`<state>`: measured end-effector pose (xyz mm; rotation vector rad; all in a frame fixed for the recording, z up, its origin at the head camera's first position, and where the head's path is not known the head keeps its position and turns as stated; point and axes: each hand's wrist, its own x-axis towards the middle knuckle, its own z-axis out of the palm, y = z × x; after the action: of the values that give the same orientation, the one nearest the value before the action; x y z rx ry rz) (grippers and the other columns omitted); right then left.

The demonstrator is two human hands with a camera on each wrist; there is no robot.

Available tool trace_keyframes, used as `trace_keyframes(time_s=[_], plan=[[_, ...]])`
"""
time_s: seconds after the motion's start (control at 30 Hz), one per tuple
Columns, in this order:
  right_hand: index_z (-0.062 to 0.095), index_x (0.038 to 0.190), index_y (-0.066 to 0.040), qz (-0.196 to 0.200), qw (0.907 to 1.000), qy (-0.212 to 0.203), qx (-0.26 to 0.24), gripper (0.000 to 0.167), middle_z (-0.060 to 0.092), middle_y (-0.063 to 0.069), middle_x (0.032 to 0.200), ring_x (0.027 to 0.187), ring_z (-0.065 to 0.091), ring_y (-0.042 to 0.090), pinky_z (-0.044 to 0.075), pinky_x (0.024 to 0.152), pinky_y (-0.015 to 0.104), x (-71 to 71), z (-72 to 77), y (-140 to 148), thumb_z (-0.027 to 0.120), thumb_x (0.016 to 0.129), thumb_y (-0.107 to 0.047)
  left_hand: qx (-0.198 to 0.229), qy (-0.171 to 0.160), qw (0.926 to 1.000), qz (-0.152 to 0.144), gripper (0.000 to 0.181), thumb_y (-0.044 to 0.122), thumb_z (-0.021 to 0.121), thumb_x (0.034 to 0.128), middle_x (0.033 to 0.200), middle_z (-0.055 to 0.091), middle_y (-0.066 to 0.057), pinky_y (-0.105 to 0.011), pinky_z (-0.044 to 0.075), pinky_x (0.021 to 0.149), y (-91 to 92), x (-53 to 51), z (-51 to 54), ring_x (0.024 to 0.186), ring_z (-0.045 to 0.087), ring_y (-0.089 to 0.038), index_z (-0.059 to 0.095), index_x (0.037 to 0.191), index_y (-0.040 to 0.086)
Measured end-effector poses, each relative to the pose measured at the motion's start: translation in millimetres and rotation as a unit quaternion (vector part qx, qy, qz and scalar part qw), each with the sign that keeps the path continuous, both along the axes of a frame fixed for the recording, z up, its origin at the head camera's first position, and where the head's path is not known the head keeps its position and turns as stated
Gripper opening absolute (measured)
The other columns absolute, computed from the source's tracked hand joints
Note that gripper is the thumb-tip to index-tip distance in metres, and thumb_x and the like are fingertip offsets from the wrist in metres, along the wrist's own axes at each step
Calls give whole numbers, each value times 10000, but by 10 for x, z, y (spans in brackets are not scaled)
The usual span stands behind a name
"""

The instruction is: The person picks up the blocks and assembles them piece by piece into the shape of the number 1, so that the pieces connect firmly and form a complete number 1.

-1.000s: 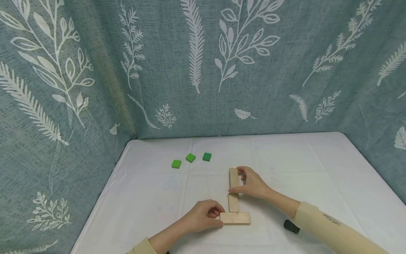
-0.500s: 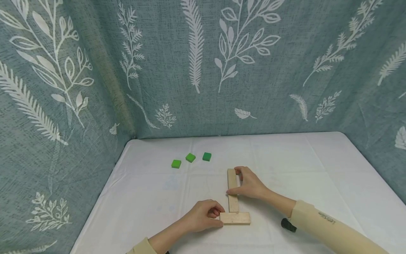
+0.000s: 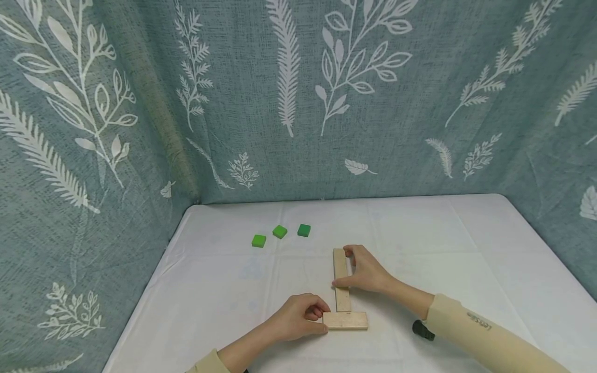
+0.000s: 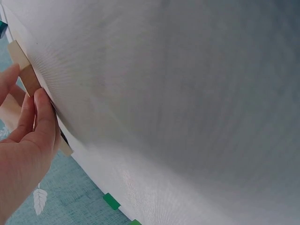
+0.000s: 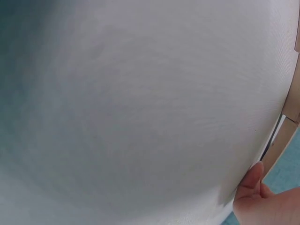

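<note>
Right hand (image 3: 367, 270) leftward; curled round block (image 3: 340, 265)

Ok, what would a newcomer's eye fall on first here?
Probably the leaf-printed blue-green curtain filling the head view's upper part. Below, at a white table, the left hand grips the nearest wooden block, lying crosswise, and the right hand holds the farthest wooden block. Three green pieces lie beyond, to the left.
</note>
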<state>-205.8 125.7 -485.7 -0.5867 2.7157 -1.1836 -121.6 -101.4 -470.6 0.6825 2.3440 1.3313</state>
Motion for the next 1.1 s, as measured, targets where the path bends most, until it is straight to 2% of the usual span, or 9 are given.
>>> trace_keyframes(time_s=[0.23, 0.57, 0.8, 1.1], plan=[[430, 1356, 74, 65, 10000, -12, 25, 896, 510, 138, 1188, 957, 451, 203, 424, 768, 345, 6, 0, -6, 867, 715, -376, 17, -14, 10000, -14, 244, 54, 797, 785, 883, 580, 16, -197, 514, 749, -10, 3, -3, 807, 550, -72, 670, 992, 42], [444, 1392, 13, 76, 9982, -569, -144, 785, 515, 91, 1240, 1016, 473, 213, 427, 784, 350, -12, 61, 64, 816, 792, -330, 45, -51, 10000, -14, 243, 50, 794, 787, 878, 577, 18, -192, 514, 750, -11, 6, 2, 807, 552, -77, 670, 995, 38], [443, 1386, 40, 320, 9981, -481, -207, 730, 528, 109, 1238, 1024, 476, 223, 431, 817, 361, -42, 47, 127, 794, 821, -261, 43, -4, 10000, -39, 239, 56, 794, 788, 873, 578, 24, -192, 510, 743, -16, 3, 3, 804, 550, -75, 671, 993, 46], [437, 1384, 55, 426, 9976, -451, -302, 720, 524, 121, 1228, 996, 468, 215, 424, 788, 341, -55, 39, 141, 789, 827, -235, 30, 0, 10000, -75, 239, 64, 793, 792, 881, 582, 22, -194, 512, 750, -22, -4, 3, 811, 555, -80, 670, 996, 46]])
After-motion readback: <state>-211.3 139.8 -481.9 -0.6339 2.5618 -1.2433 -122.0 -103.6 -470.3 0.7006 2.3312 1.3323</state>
